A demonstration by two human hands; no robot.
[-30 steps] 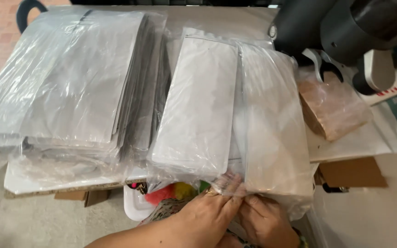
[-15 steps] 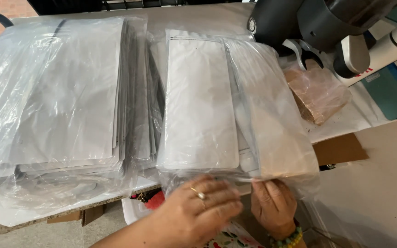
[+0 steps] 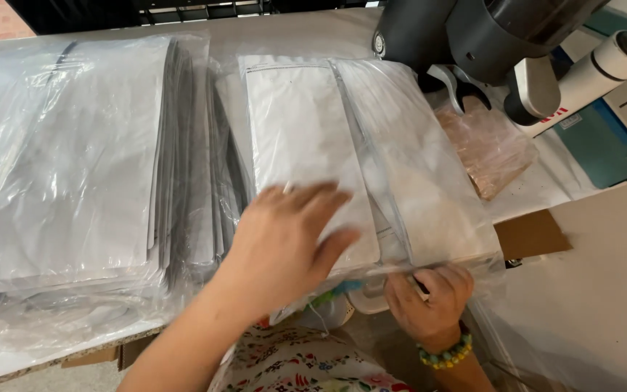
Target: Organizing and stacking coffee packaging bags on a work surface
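Packets [image 3: 306, 152] of white paper in clear plastic lie on the desk [image 3: 292, 33], left hand [image 3: 284, 247] flat and open upon one, right hand [image 3: 429, 297] pinching its near plastic edge beside the bigger stack [image 3: 74, 181].

Bright, even light falls from above, soft and without hard shadows. White glare streaks the crinkled clear plastic over the grey bag stack [image 3: 74, 167]. My left hand [image 3: 284, 243] is smeared by motion blur, its fingertips soft-edged; my right hand [image 3: 429, 294] is sharper. The dark machine [image 3: 473, 36] at top right is close and slightly unfocused. Straight lines bend a little towards the edges.
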